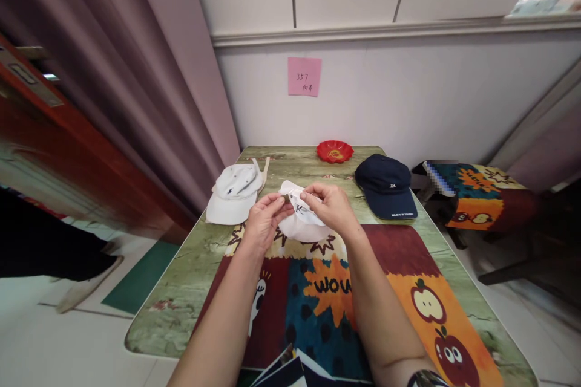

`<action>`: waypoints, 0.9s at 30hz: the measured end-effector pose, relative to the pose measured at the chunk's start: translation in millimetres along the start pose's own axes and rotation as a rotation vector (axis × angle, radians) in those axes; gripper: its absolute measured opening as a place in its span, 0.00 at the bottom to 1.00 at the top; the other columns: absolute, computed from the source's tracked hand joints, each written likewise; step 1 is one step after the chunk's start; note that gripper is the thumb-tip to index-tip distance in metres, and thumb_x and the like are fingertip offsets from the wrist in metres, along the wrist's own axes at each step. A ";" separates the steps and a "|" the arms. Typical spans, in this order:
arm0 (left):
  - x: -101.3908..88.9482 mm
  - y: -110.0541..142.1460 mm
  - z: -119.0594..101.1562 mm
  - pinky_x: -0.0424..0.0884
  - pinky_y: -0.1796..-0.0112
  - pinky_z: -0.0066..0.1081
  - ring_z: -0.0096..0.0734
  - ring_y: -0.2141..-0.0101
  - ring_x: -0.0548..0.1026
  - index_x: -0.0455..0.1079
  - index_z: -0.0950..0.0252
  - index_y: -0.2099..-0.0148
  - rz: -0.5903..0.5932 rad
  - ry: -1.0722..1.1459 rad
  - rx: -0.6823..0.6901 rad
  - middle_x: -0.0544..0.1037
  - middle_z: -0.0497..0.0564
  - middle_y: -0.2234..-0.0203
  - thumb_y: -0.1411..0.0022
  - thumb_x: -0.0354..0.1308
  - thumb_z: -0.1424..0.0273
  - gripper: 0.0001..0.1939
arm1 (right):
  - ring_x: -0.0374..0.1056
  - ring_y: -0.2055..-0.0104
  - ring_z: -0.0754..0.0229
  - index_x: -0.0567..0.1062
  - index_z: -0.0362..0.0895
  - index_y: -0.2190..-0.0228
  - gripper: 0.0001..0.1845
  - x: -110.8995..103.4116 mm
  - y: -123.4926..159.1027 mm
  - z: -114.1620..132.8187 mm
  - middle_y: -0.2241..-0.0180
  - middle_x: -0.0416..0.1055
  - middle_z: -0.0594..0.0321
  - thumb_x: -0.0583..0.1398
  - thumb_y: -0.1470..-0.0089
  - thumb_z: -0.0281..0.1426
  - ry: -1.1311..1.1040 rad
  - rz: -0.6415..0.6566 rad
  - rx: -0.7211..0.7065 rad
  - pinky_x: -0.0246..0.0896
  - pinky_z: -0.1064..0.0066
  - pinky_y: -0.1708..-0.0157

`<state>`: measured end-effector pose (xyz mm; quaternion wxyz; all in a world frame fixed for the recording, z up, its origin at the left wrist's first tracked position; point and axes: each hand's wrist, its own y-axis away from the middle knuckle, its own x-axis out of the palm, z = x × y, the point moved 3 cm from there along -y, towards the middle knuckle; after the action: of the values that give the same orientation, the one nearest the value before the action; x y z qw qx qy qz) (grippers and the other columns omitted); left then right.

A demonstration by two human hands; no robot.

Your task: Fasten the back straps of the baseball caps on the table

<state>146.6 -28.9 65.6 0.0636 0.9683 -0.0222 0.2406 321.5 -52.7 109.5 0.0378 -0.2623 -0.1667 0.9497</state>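
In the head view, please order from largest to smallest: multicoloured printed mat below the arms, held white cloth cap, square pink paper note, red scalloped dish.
Printed mat
White cap, partly covered
Pink note
Red dish

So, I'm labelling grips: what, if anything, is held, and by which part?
The K cap, pinched by the left hand and right hand near its letter.

Apparently a home room, with mauve curtain (158, 42), wooden door (86, 145), cartoon-printed table mat (403, 248).
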 end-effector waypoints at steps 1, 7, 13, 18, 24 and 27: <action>-0.1 -0.2 0.0 0.78 0.62 0.33 0.32 0.70 0.80 0.73 0.69 0.65 0.003 0.006 -0.003 0.82 0.52 0.71 0.55 0.73 0.71 0.15 | 0.66 0.74 0.62 0.80 0.46 0.71 0.12 0.0 0.4 3.1 0.76 0.75 0.65 0.60 0.43 0.39 0.051 -0.011 -0.015 0.52 0.72 0.72; -0.7 0.2 -0.8 0.78 0.62 0.33 0.32 0.71 0.80 0.73 0.70 0.65 -0.003 0.025 -0.002 0.82 0.52 0.71 0.55 0.72 0.72 0.15 | 0.68 0.71 0.60 0.81 0.47 0.70 0.10 7.7 -1.7 6.6 0.73 0.78 0.64 0.60 0.43 0.36 0.165 -0.024 -0.035 0.51 0.71 0.69; 1.8 2.8 -3.6 0.78 0.63 0.32 0.31 0.72 0.80 0.73 0.69 0.65 0.001 -0.015 0.013 0.81 0.50 0.73 0.55 0.73 0.70 0.16 | 0.66 0.74 0.62 0.80 0.46 0.71 0.10 8.9 -1.8 4.6 0.74 0.77 0.65 0.60 0.43 0.36 0.164 0.021 -0.060 0.49 0.71 0.71; 4.7 6.5 -8.3 0.77 0.65 0.31 0.30 0.74 0.79 0.73 0.68 0.65 -0.003 -0.084 0.038 0.79 0.48 0.74 0.56 0.74 0.68 0.18 | 0.66 0.73 0.62 0.81 0.47 0.70 0.10 7.9 -1.4 6.1 0.74 0.77 0.65 0.61 0.44 0.36 0.182 0.048 -0.062 0.49 0.71 0.70; 7.7 10.9 -14.5 0.75 0.67 0.29 0.29 0.75 0.79 0.74 0.68 0.65 0.027 -0.275 0.118 0.79 0.47 0.77 0.53 0.73 0.64 0.17 | 0.65 0.74 0.62 0.80 0.46 0.72 0.10 3.2 1.2 11.7 0.76 0.76 0.64 0.61 0.44 0.35 0.208 0.093 -0.088 0.47 0.71 0.71; 9.5 11.5 -14.2 0.74 0.66 0.29 0.29 0.74 0.78 0.74 0.67 0.64 0.058 -0.322 0.125 0.80 0.49 0.77 0.52 0.72 0.63 0.17 | 0.63 0.75 0.63 0.80 0.46 0.72 0.10 2.7 1.8 14.1 0.77 0.74 0.65 0.60 0.44 0.34 0.219 0.102 -0.083 0.47 0.71 0.71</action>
<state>147.5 -38.5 83.8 -0.0082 0.9953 -0.0452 0.0853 312.0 -58.2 118.9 -0.0032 -0.3740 -0.1871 0.9084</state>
